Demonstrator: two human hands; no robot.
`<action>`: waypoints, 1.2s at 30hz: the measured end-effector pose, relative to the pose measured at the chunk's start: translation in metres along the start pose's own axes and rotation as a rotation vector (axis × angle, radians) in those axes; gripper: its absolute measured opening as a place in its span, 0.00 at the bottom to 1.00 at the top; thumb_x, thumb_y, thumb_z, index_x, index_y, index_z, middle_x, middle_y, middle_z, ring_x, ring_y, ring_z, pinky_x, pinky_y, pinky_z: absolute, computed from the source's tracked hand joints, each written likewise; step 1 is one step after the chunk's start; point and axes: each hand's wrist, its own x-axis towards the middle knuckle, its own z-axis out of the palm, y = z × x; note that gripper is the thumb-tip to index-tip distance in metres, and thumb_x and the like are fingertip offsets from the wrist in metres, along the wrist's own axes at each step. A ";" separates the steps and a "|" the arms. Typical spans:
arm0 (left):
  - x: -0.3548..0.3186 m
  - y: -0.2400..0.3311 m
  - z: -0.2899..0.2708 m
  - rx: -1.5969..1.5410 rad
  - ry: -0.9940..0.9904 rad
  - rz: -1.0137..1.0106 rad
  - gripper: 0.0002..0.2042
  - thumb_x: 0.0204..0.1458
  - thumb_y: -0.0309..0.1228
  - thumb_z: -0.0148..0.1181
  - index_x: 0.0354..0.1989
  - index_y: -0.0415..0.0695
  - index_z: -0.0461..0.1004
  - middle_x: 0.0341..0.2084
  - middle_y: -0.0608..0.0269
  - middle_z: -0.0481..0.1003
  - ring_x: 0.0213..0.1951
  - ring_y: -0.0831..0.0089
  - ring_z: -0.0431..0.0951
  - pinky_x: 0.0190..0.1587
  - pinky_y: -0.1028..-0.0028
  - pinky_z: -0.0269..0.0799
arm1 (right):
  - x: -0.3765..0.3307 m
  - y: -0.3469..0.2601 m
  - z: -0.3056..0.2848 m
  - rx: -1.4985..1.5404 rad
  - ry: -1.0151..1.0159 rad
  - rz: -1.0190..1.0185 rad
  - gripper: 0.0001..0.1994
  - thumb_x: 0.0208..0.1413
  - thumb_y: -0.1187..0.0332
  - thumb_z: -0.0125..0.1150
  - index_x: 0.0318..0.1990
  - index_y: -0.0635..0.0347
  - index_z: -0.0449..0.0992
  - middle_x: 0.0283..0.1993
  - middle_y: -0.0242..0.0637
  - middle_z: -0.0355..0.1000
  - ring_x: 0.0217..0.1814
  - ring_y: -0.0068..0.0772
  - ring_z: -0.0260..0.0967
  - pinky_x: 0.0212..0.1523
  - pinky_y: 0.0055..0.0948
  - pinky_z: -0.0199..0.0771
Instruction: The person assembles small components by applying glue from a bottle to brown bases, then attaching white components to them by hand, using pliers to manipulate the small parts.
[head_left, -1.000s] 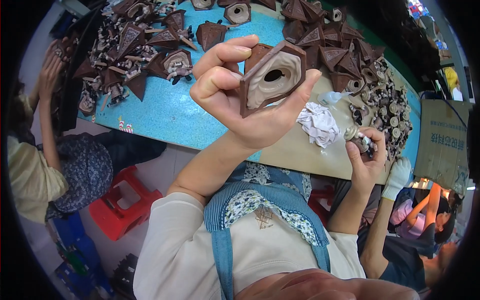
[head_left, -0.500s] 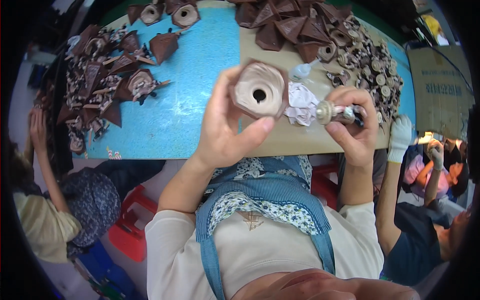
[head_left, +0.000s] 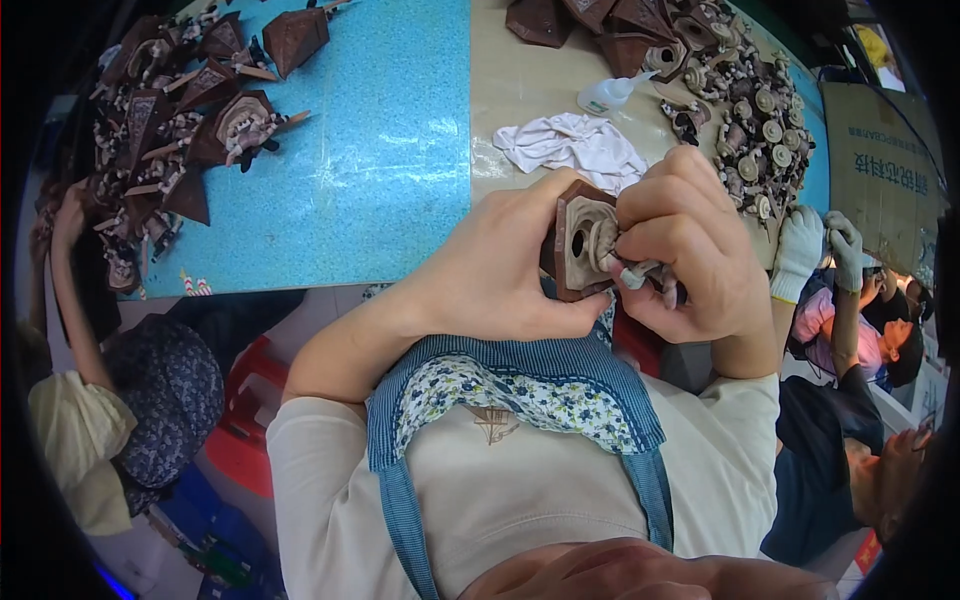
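Observation:
My left hand (head_left: 490, 265) is closed around a brown, angular hollow piece (head_left: 566, 284). Its cream, swirled face has a dark hole and is turned toward my right hand. In my right hand (head_left: 690, 240), closed fingers pinch a small figurine (head_left: 648, 272) with a pale round base. The figurine is up against the cream face beside the hole; fingers hide the exact contact. Both pieces are held up in front of my apron, near the table's front edge. Beyond them a crumpled white cloth (head_left: 575, 145) lies on the table, with a small squeeze bottle (head_left: 608, 95) behind it.
Loose figurines (head_left: 765, 140) are heaped at the right, next to brown pointed pieces (head_left: 640, 22). Another heap, of brown pieces with figures (head_left: 150, 120), covers the left end. A co-worker's gloved hand (head_left: 797, 255) rests at the right edge; another person's hand (head_left: 70, 215) is far left.
The two pieces, held apart before, are now together. My left hand has turned the brown piece sideways and moved right; the right hand brought the figurine to its face. The view has shifted.

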 end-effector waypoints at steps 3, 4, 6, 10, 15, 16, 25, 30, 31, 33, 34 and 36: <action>0.001 0.004 0.000 0.021 -0.049 -0.031 0.27 0.32 0.29 0.71 0.44 0.37 0.67 0.30 0.60 0.74 0.32 0.76 0.74 0.36 0.75 0.71 | 0.003 -0.002 -0.001 -0.109 -0.070 -0.073 0.13 0.30 0.70 0.59 0.28 0.59 0.68 0.33 0.37 0.64 0.33 0.37 0.62 0.34 0.33 0.59; 0.001 0.004 -0.001 0.063 -0.069 -0.040 0.28 0.31 0.29 0.70 0.44 0.37 0.67 0.30 0.59 0.75 0.32 0.76 0.75 0.37 0.75 0.72 | 0.004 -0.002 -0.001 -0.155 -0.097 -0.109 0.12 0.31 0.68 0.59 0.27 0.59 0.67 0.31 0.36 0.63 0.32 0.36 0.61 0.34 0.32 0.59; 0.001 0.003 -0.001 0.102 -0.088 -0.051 0.28 0.31 0.29 0.70 0.44 0.37 0.66 0.30 0.58 0.75 0.32 0.75 0.76 0.37 0.75 0.72 | 0.005 -0.003 -0.005 -0.155 -0.171 -0.123 0.13 0.34 0.68 0.60 0.29 0.61 0.68 0.33 0.38 0.65 0.32 0.39 0.62 0.34 0.35 0.60; 0.000 -0.002 0.002 0.026 -0.063 0.017 0.26 0.34 0.34 0.68 0.41 0.35 0.64 0.26 0.46 0.73 0.30 0.47 0.76 0.32 0.62 0.70 | 0.008 -0.002 -0.006 -0.114 -0.288 -0.171 0.12 0.41 0.67 0.61 0.32 0.62 0.68 0.35 0.41 0.67 0.31 0.41 0.62 0.32 0.38 0.62; -0.001 -0.005 0.003 -0.077 -0.052 0.039 0.26 0.34 0.33 0.68 0.41 0.35 0.65 0.28 0.46 0.74 0.33 0.50 0.77 0.35 0.62 0.71 | 0.009 0.002 0.011 0.028 -0.119 -0.143 0.12 0.29 0.70 0.59 0.26 0.61 0.65 0.30 0.37 0.60 0.32 0.38 0.61 0.31 0.32 0.61; -0.002 -0.006 0.002 -0.069 -0.107 -0.003 0.28 0.34 0.30 0.68 0.46 0.36 0.65 0.34 0.53 0.74 0.37 0.62 0.76 0.40 0.68 0.71 | 0.009 0.001 0.012 0.098 -0.117 -0.101 0.14 0.29 0.72 0.61 0.27 0.61 0.65 0.32 0.39 0.61 0.33 0.41 0.61 0.32 0.34 0.63; -0.003 -0.014 -0.002 -0.435 -0.162 -0.093 0.28 0.38 0.29 0.70 0.49 0.36 0.64 0.41 0.61 0.70 0.42 0.76 0.71 0.45 0.75 0.70 | 0.012 0.004 0.002 0.100 -0.103 0.107 0.16 0.38 0.76 0.64 0.37 0.64 0.69 0.36 0.42 0.66 0.38 0.45 0.64 0.40 0.33 0.66; -0.003 -0.015 0.003 -0.318 -0.058 -0.109 0.28 0.35 0.30 0.70 0.46 0.37 0.64 0.35 0.58 0.73 0.39 0.74 0.74 0.41 0.74 0.71 | 0.008 -0.003 0.009 0.043 -0.052 0.150 0.16 0.31 0.78 0.63 0.34 0.63 0.70 0.34 0.41 0.65 0.36 0.42 0.64 0.38 0.32 0.66; -0.002 -0.015 0.003 -0.318 -0.062 -0.110 0.28 0.35 0.30 0.70 0.46 0.37 0.64 0.35 0.58 0.73 0.39 0.74 0.74 0.41 0.74 0.71 | 0.006 -0.003 0.011 0.065 -0.030 0.176 0.16 0.30 0.78 0.62 0.33 0.63 0.69 0.33 0.40 0.65 0.35 0.41 0.64 0.37 0.31 0.66; -0.002 -0.015 0.005 -0.123 -0.007 -0.029 0.28 0.34 0.32 0.69 0.45 0.37 0.64 0.31 0.53 0.75 0.35 0.66 0.78 0.37 0.70 0.72 | 0.002 -0.004 0.014 0.088 -0.007 0.205 0.16 0.29 0.78 0.62 0.32 0.63 0.69 0.32 0.40 0.65 0.34 0.40 0.64 0.35 0.30 0.66; -0.002 -0.016 0.005 -0.123 -0.011 -0.031 0.28 0.34 0.32 0.69 0.45 0.37 0.64 0.31 0.53 0.75 0.35 0.66 0.78 0.37 0.70 0.72 | 0.000 -0.003 0.016 0.123 0.006 0.248 0.15 0.29 0.78 0.62 0.31 0.63 0.68 0.31 0.40 0.65 0.33 0.40 0.64 0.34 0.30 0.66; -0.004 -0.015 0.008 0.095 0.053 0.052 0.28 0.35 0.33 0.68 0.45 0.38 0.63 0.30 0.49 0.75 0.33 0.55 0.79 0.36 0.66 0.73 | -0.003 -0.002 0.021 0.158 0.021 0.294 0.15 0.29 0.79 0.63 0.30 0.64 0.68 0.30 0.40 0.64 0.33 0.40 0.64 0.34 0.29 0.66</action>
